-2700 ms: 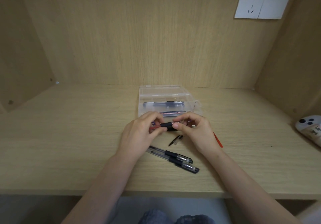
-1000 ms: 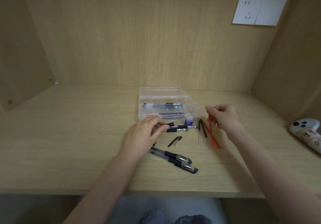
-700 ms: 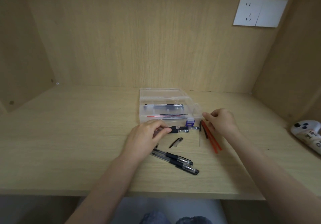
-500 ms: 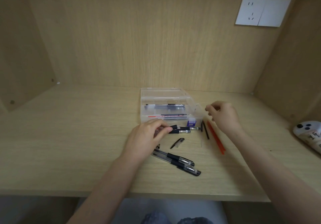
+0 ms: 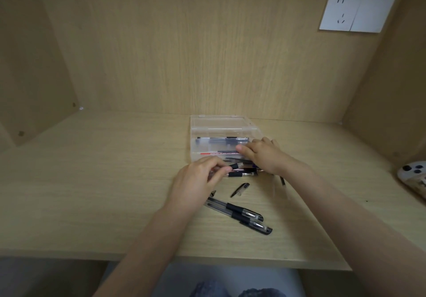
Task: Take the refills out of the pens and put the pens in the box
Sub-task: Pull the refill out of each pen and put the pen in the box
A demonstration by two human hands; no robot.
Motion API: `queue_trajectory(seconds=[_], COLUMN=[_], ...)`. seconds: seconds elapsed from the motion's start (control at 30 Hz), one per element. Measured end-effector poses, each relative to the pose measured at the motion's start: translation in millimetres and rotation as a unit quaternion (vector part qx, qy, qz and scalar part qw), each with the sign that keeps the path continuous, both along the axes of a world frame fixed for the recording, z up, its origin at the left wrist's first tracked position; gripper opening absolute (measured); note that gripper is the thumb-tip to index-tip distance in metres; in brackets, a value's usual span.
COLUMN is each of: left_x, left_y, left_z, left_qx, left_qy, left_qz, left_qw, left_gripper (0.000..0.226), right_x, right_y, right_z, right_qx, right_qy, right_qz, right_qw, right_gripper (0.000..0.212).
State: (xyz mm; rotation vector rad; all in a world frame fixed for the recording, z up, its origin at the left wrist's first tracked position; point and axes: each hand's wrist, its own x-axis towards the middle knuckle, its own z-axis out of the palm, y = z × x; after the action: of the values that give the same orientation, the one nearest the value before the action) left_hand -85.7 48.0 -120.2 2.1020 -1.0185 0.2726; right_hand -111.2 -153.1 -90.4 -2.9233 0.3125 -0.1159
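A clear plastic box (image 5: 219, 125) stands open at the middle of the desk, with pens and a red refill lying inside. My left hand (image 5: 198, 183) pinches a clear pen barrel with a black grip (image 5: 235, 165) just in front of the box. My right hand (image 5: 264, 156) hovers over the box's front right corner, fingers spread, with nothing seen in it. Another pen (image 5: 242, 174) lies under the held one. Two capped black pens (image 5: 239, 214) lie side by side nearer to me. A loose black cap (image 5: 239, 189) rests between them and the box. A black refill end (image 5: 282, 180) shows beside my right wrist.
A white game controller (image 5: 412, 175) sits at the desk's right edge. A white wall socket (image 5: 357, 11) is on the back panel, upper right. Wooden side walls close in the desk on the left and right. The desk's front edge runs near my forearms.
My right hand let go of the red refill at the right and swung left over the box's front corner. My left hand kept hold of the pen barrel in about the same place.
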Motion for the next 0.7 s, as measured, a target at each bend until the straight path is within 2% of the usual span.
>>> queue_trajectory(seconds=[0.13, 0.33, 0.43, 0.57, 0.63, 0.7], left_x=[1, 2, 2, 2, 1, 1], left_y=[-1, -1, -1, 0, 0, 0], left_z=[-1, -2, -2, -1, -1, 0], left_qx=[-0.004, 0.002, 0.002, 0.002, 0.004, 0.002], left_qy=[0.003, 0.005, 0.01, 0.009, 0.01, 0.011], left_qz=[0.003, 0.001, 0.002, 0.003, 0.004, 0.008], left_qw=[1.0, 1.0, 1.0, 1.0, 1.0, 1.0], left_gripper=[0.018, 0.02, 0.019, 0.016, 0.015, 0.015], right_x=[0, 0, -2, -2, -5, -10], right_y=[-2, 0, 0, -7, -10, -9], right_z=[-2, 3, 4, 4, 5, 11], right_qx=[0.028, 0.032, 0.044, 0.09, 0.141, 0.225], right_qy=[0.01, 0.057, 0.047, 0.033, 0.005, -0.035], right_qz=[-0.005, -0.023, -0.012, 0.004, 0.013, 0.025], right_qw=[1.0, 0.998, 0.998, 0.995, 0.99, 0.973], right_gripper=[0.053, 0.064, 0.054, 0.05, 0.043, 0.024])
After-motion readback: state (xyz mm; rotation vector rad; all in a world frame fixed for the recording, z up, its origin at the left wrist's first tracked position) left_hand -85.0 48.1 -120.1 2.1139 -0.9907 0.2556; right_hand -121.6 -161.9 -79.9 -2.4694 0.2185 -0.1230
